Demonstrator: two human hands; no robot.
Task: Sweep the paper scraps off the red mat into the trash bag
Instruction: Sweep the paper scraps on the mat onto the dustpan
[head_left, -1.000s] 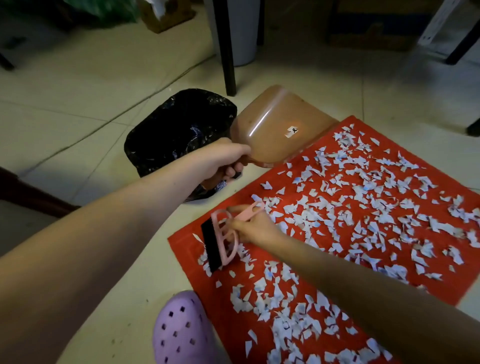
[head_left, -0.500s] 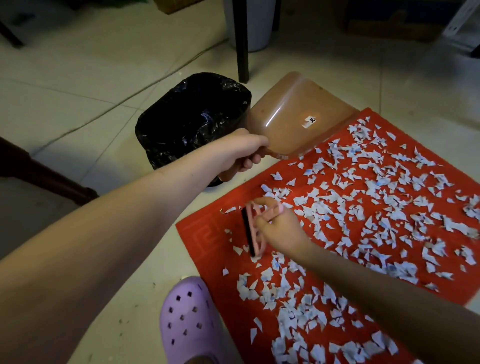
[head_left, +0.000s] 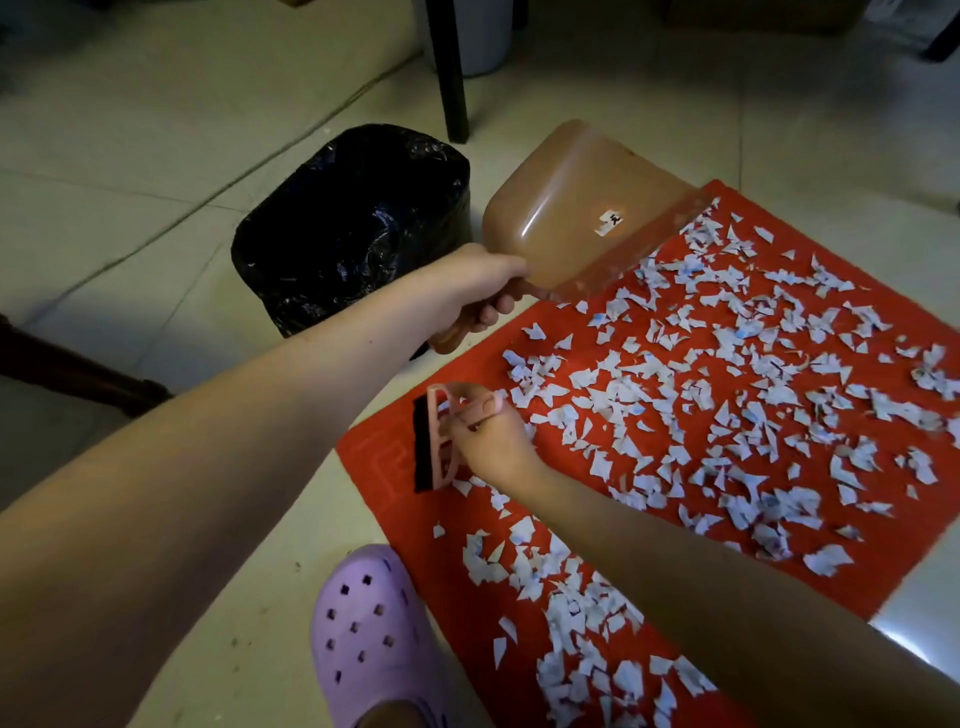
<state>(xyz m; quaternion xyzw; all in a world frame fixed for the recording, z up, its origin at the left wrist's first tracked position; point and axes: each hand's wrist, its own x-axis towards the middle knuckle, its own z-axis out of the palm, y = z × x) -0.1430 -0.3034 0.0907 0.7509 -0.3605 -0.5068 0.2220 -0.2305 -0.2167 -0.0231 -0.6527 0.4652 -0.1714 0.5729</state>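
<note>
At the near-left corner of the red mat (head_left: 395, 457), the right hand (head_left: 488, 436) is pinching a small pink brush (head_left: 434, 441) by its looped handle. At the mat's far-left edge the left hand (head_left: 467, 291) is gripping the brown dustpan (head_left: 576, 218) by its handle. Paper scraps (head_left: 727, 395) are lying across the mat. They are probably light and flimsy, prone to scattering, so better swept than picked up. The trash bag (head_left: 353, 223) is standing just left of the mat. The dustpan's sticker (head_left: 610, 222) is showing a dark mark that cannot be read.

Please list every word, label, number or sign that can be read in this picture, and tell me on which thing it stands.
Nothing can be read for sure.
Sticker on the dustpan: one black mark, too small to read.
Paper scraps: faint blue print, too blurred to read.
Mat: raised key pattern only, no letters.
Brush, bag, clog: no text seen.
</note>
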